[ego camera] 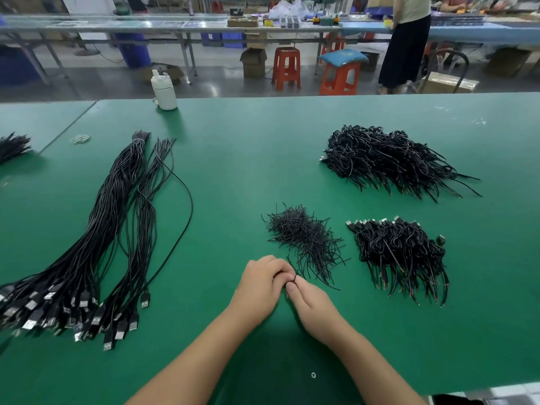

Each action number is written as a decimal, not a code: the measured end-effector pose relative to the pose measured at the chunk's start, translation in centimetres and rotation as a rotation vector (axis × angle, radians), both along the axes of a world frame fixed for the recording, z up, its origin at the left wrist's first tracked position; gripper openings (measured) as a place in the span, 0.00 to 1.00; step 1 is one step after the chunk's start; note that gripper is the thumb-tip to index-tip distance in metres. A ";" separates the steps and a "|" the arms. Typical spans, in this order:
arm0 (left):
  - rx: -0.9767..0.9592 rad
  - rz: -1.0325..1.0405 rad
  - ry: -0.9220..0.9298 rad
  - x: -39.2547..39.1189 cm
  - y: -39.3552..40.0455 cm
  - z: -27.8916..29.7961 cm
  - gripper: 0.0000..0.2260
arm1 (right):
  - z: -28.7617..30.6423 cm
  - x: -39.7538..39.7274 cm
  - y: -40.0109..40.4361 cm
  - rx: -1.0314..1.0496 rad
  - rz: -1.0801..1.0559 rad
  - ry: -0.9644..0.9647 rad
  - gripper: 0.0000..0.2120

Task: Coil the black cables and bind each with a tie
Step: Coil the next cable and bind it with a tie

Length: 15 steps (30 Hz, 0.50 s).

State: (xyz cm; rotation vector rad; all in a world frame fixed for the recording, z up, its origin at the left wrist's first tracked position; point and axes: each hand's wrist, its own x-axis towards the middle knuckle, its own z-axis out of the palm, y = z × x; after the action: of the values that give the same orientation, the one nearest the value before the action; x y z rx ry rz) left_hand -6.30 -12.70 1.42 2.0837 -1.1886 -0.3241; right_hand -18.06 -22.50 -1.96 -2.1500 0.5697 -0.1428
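Between the two hands at table centre, left hand [263, 280] and right hand [309, 302] pinched one tie [294, 278] upright, tie pile [304, 238] lying just beyond, nearer the right.

Matt green table [233, 171], glossy black plastic-sheathed cables [117, 214] with shiny metal plugs [29, 324], smooth white plastic bottle [164, 92].

Both forearms are bare to the frame edge, and the left hand [260, 283] and right hand [311, 306] are ungloved.

Green worktable [263, 147], grey floor [222, 80], red stools [286, 68], possibly glass-topped benches [117, 24] behind
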 end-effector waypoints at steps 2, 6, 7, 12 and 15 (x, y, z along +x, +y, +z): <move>0.013 0.081 0.136 -0.1 0.2 0.1 0.08 | 0.1 0.1 0.2 -0.194 0.017 0.039 0.11; 0.081 0.182 0.320 0.6 0.7 0.3 0.11 | 0.4 0.3 0.3 -0.450 0.093 0.060 0.13; 0.112 0.183 0.349 0.9 0.8 0.4 0.10 | 0.6 0.3 0.4 -0.515 0.127 0.066 0.13; 0.164 0.190 0.332 1.9 1.5 1.3 0.05 | 1.7 0.6 0.6 -0.718 0.235 0.111 0.18; 0.183 0.198 0.229 2.0 1.6 1.7 0.08 | 2.2 1.1 0.7 -0.770 0.269 0.116 0.19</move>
State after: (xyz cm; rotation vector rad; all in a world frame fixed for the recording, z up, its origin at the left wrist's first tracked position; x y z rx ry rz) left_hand -4.34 -11.10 3.14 2.2294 -0.8370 -0.5789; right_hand -17.01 -21.85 0.29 -2.9756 0.3019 -0.0961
